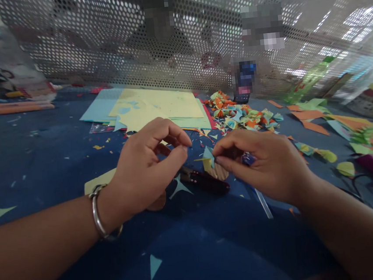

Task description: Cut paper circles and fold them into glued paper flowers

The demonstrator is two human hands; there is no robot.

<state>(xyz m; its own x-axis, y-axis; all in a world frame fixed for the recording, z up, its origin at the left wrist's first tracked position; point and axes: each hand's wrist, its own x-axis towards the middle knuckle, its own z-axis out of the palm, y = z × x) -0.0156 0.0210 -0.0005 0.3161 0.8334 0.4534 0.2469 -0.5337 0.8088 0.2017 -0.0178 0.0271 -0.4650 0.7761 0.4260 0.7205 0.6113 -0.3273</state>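
Where hands (154, 165) (263, 161) nearly meet, paper (208, 155) sits

A clear bottle (9, 58) stands near a perforated screen (97, 38).

The folded paper (208, 154) is pale blue and yellow, the table (198, 257) navy, the screen (98, 47) dotted grey.

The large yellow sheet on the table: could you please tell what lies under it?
Under the yellow sheet, a light-blue sheet shows at the left, a pale green sheet and a red sheet at the right. Anything else beneath is covered.
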